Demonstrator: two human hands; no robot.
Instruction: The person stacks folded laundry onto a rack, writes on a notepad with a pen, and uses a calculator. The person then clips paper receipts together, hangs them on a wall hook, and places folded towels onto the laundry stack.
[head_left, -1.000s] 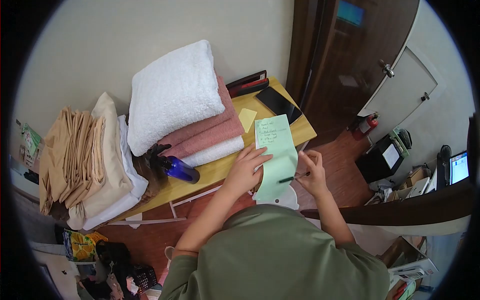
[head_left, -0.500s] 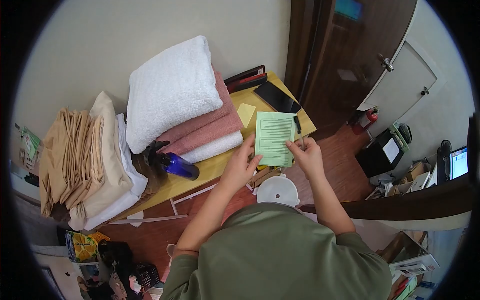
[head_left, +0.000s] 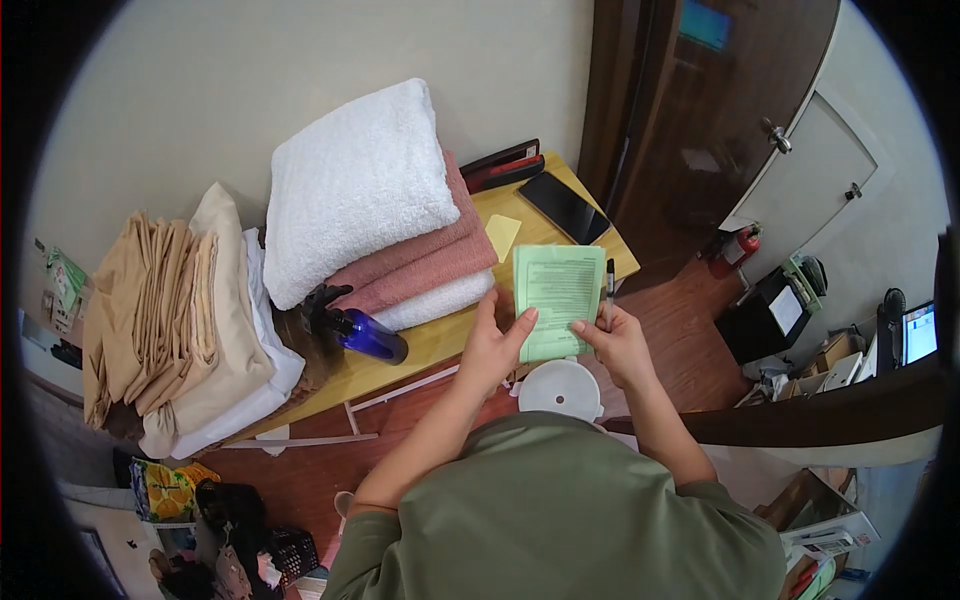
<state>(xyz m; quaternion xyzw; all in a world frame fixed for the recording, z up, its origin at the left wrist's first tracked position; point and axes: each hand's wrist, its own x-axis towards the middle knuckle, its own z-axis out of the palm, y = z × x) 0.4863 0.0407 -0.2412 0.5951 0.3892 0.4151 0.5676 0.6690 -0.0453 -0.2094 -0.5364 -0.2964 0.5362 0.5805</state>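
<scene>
My left hand grips the left edge of a light green printed booklet, its thumb on the front. On the opposite edge, my right hand pinches the booklet with its thumb. A black pen stands up from the right hand's fingers, beside the booklet's right edge. Rows of small print cover the front, too small to read. Behind the booklet, a yellow paper slip and a black smartphone lie on the wooden table.
Folded white and pink towels are stacked on the table, with a blue spray bottle before them. Beige folded cloths fill the left end. A white lidded bucket stands below the booklet. A brown door is at right.
The booklet has come slightly lower and closer to my body, with both hands still on it. The left thumb now lies further onto its front. The view has shifted a little.
</scene>
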